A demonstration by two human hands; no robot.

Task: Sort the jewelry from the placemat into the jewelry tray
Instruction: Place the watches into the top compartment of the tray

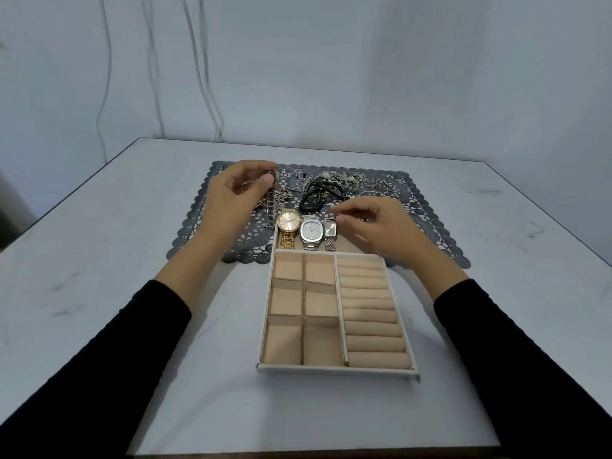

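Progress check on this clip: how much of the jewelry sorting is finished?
Done: gold watch, silver watch and small watch lie in the far section of the tray. In hand: left hand holds a link band; right hand is at the small watch. Left: black bracelets and chains on the placemat; square compartments and ring rolls are empty.

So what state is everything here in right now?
Beige compartment tray: square compartments empty.
Gold round watch: lying in tray.
Silver square-faced watch: lying in tray.
Left hand: pinches dark link band, dangling.
Right hand: curled by small silver rectangular watch; grip unclear.
Grey lace placemat: jewelry heaped on it.
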